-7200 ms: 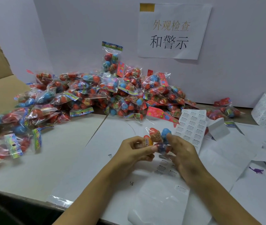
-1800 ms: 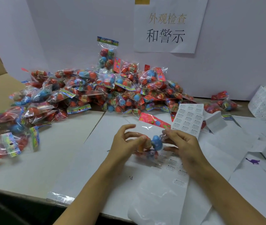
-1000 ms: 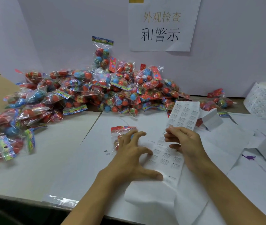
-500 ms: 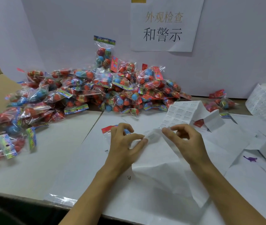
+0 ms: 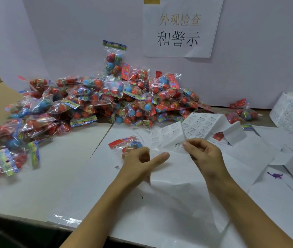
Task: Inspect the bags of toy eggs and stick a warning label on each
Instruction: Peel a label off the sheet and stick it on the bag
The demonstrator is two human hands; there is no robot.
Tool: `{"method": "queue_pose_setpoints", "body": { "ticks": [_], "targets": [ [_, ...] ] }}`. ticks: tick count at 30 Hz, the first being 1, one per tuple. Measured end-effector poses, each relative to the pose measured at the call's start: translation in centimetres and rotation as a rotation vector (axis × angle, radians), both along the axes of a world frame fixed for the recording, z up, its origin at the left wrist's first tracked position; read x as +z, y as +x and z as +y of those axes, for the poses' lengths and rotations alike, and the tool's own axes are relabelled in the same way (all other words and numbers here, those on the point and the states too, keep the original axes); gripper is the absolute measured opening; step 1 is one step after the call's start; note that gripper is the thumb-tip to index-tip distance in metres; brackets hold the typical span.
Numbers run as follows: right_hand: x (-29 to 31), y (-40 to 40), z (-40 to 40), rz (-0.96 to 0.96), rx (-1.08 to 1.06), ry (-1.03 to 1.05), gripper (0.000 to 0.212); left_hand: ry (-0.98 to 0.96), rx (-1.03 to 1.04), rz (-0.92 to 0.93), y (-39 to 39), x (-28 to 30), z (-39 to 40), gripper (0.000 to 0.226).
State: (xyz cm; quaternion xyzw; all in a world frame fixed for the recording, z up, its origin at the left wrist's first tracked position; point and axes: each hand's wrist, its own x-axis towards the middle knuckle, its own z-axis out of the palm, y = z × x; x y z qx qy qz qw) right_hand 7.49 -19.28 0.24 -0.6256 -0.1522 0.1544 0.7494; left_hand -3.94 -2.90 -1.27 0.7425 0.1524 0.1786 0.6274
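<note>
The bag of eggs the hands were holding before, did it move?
Yes. The bag of eggs went from both hands, near the label strip, down onto the table, leftward, behind the left hand.

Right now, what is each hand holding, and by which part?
The right hand pinches a warning label by its right edge. The left hand holds the backing sheet by its left edge.

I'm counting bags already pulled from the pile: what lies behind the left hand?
One bag of toy eggs lies flat on the white paper behind the left hand. Its red header and a blue egg show; the hand covers its near end.
</note>
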Motion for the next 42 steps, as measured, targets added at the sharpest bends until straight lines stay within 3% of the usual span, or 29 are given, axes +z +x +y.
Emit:
{"method": "queue_pose_setpoints", "body": {
  "ticks": [3,6,9,12,15,19,22,26,31,37,42],
  "targets": [
    [0.0,-0.3,0.0,-0.005,0.062,-0.023,0.016,-0.319,-0.216,-0.023,-0.3,0.6,0.3,0.029],
    [-0.2,-0.6,0.0,-0.084,0.099,-0.074,0.025,-0.460,-0.250,-0.005,-0.5,0.7,0.8,0.042],
    [-0.6,-1.0,0.2,-0.303,0.034,-0.168,0.027,-0.490,-0.231,0.014,-0.4,0.8,0.8,0.059],
    [-1.0,-1.3,0.2,-0.654,-0.073,-0.292,0.027,-0.453,-0.222,0.004,-0.3,0.8,0.4,0.051],
    [-1.0,-1.3,0.0,-0.795,-0.049,-0.324,0.029,-0.429,-0.192,-0.003,-0.3,0.6,0.1,0.045],
    [-1.4,-1.3,0.1,-0.808,0.027,-0.382,0.016,-0.403,-0.165,-0.037,-0.3,0.1,0.1,0.041],
    [-1.3,-1.4,0.1,-0.809,0.029,-0.371,0.029,-0.363,-0.171,-0.042,-0.2,-0.1,0.2,0.040],
    [-1.4,-1.3,0.1,-0.784,0.063,-0.330,0.014,-0.330,-0.162,-0.024,0.0,-0.3,0.2,0.041],
    [-1.5,-1.1,0.1,-0.692,0.119,-0.302,0.018,-0.315,-0.169,-0.016,0.1,-0.4,0.4,0.043],
    [-1.4,-1.3,0.0,-0.836,0.076,-0.350,0.013,-0.321,-0.203,-0.044,0.1,-0.5,0.3,0.046],
    [-1.2,-1.4,0.0,-0.840,0.086,-0.329,0.008,-0.306,-0.204,-0.068,-0.1,-0.6,0.2,0.053]
  ]
}}
